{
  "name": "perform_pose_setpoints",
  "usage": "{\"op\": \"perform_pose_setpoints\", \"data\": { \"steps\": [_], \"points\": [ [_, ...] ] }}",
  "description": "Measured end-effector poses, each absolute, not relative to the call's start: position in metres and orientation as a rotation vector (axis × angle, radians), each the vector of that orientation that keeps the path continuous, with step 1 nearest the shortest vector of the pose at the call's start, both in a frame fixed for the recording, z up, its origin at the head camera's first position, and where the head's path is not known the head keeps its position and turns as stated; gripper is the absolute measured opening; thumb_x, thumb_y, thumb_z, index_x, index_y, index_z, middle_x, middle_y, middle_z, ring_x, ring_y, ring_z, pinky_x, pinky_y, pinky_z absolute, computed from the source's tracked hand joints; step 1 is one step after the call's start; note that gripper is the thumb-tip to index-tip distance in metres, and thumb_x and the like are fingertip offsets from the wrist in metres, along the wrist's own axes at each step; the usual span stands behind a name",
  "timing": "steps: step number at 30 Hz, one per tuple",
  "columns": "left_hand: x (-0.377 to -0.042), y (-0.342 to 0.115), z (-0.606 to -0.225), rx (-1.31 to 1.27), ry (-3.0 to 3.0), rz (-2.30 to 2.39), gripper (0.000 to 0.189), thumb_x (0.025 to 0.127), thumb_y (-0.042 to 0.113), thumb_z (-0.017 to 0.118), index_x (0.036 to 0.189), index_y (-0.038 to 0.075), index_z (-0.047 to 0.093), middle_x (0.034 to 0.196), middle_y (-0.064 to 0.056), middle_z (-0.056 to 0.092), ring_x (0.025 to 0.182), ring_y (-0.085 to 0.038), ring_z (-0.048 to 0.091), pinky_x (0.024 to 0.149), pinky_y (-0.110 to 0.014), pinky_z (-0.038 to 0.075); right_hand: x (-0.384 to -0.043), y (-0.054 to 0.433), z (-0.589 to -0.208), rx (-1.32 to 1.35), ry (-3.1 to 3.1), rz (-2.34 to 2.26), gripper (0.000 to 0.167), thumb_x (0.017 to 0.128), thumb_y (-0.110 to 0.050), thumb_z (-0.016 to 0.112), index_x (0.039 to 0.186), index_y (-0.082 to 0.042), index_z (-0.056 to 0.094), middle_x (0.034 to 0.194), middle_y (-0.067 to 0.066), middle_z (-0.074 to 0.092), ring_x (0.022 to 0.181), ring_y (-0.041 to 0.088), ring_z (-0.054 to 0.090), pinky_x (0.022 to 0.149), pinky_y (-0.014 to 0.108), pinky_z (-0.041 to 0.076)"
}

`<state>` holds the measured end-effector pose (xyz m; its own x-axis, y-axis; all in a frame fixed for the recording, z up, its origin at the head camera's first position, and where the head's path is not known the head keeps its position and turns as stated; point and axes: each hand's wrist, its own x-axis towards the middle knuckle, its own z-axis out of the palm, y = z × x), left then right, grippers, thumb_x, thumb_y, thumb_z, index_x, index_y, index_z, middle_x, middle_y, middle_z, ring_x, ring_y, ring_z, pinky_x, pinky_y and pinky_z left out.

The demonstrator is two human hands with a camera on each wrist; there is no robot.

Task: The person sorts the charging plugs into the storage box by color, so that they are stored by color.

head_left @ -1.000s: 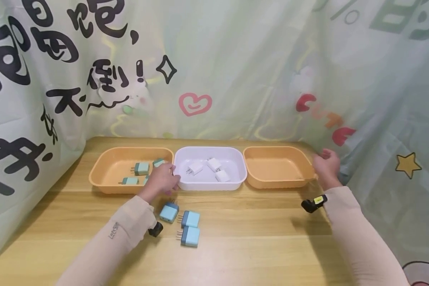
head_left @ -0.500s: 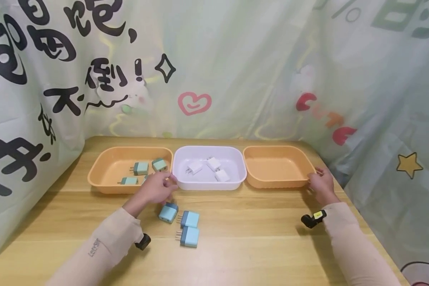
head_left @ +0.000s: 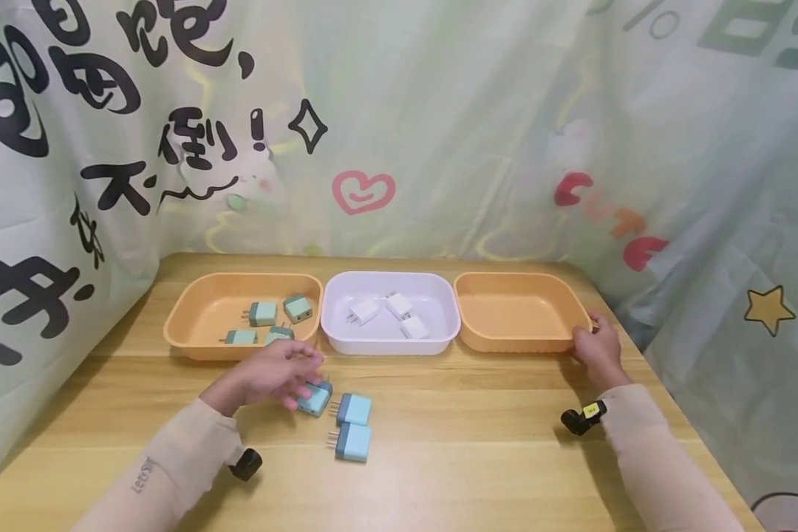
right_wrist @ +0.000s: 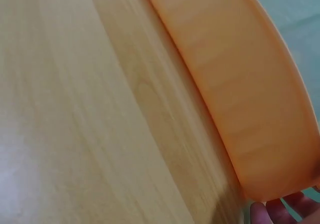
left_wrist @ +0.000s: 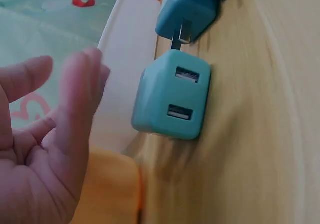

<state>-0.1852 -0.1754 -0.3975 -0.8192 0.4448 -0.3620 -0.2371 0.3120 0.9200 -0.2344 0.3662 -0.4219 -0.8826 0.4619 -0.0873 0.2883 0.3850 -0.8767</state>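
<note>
Printed cloth hangs behind the table. Head view: the left hand, relaxed and empty, is by three blue chargers on the table; the right hand grips the right orange tray. Left wrist: one charger lies near the hand. Right wrist: fingers meet the tray's end.

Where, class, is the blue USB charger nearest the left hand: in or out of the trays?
Out: the blue USB charger lies on the wooden table in front of the trays, partly hidden by the left hand.
</note>
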Motion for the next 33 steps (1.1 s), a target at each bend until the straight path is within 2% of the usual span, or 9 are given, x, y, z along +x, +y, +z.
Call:
{"op": "perform_pose_setpoints", "data": {
  "steps": [4, 9, 14, 21, 26, 33],
  "points": [
    [-0.185, -0.182, -0.403, 0.145, 1.962, 1.56, 0.053, 0.101, 0.035, 0.052, 0.131, -0.008, 0.044, 0.105, -0.02, 0.061, 0.077, -0.025, 0.063, 0.06, -0.034, 0.058, -0.232, 0.365, -0.421, -0.656, -2.528, 1.404, 0.066, 0.088, -0.008, 0.043, 0.151, -0.001, 0.024, 0.129, 0.027, 0.045, 0.082, 0.017, 0.053, 0.056, 0.019, 0.052],
    [-0.183, -0.184, -0.407, 0.073, 2.037, 1.499, 0.042, 0.101, 0.031, 0.053, 0.122, -0.005, 0.051, 0.09, -0.015, 0.057, 0.069, -0.022, 0.062, 0.055, -0.033, 0.057, -0.232, 0.365, -0.42, -0.625, -2.549, 1.4, 0.067, 0.088, -0.008, 0.043, 0.152, -0.002, 0.024, 0.136, 0.029, 0.043, 0.103, 0.03, 0.053, 0.058, 0.016, 0.051],
    [-0.182, -0.183, -0.411, 0.016, 2.073, 1.462, 0.034, 0.099, 0.028, 0.057, 0.116, -0.001, 0.053, 0.086, -0.012, 0.054, 0.064, -0.021, 0.061, 0.052, -0.032, 0.057, -0.233, 0.367, -0.421, -0.626, -2.566, 1.402, 0.068, 0.087, -0.01, 0.043, 0.152, -0.003, 0.023, 0.139, 0.029, 0.041, 0.114, 0.033, 0.049, 0.059, 0.013, 0.049],
    [-0.184, -0.183, -0.417, -0.033, 2.126, 1.4, 0.036, 0.097, 0.03, 0.06, 0.116, 0.0, 0.055, 0.095, -0.015, 0.058, 0.066, -0.024, 0.063, 0.054, -0.036, 0.058, -0.229, 0.367, -0.422, -0.626, -2.584, 1.355, 0.067, 0.086, -0.01, 0.044, 0.15, -0.001, 0.025, 0.134, 0.029, 0.043, 0.109, 0.034, 0.049, 0.06, 0.016, 0.047],
    [-0.176, -0.18, -0.417, -0.057, 2.185, 1.3, 0.031, 0.095, 0.024, 0.064, 0.114, 0.001, 0.056, 0.092, -0.014, 0.059, 0.064, -0.024, 0.063, 0.051, -0.036, 0.057, -0.226, 0.365, -0.425, -0.621, -2.612, 1.362, 0.064, 0.086, -0.008, 0.046, 0.146, 0.002, 0.027, 0.128, 0.029, 0.044, 0.102, 0.033, 0.052, 0.061, 0.019, 0.05],
    [-0.174, -0.165, -0.413, 0.0, 2.383, 1.133, 0.042, 0.085, 0.026, 0.076, 0.113, 0.001, 0.057, 0.087, -0.011, 0.057, 0.061, -0.024, 0.06, 0.047, -0.033, 0.055, -0.226, 0.368, -0.421, -0.589, -2.541, 1.456, 0.062, 0.086, -0.007, 0.044, 0.145, 0.003, 0.027, 0.119, 0.028, 0.044, 0.078, 0.02, 0.06, 0.063, 0.028, 0.059]
  ]
}}
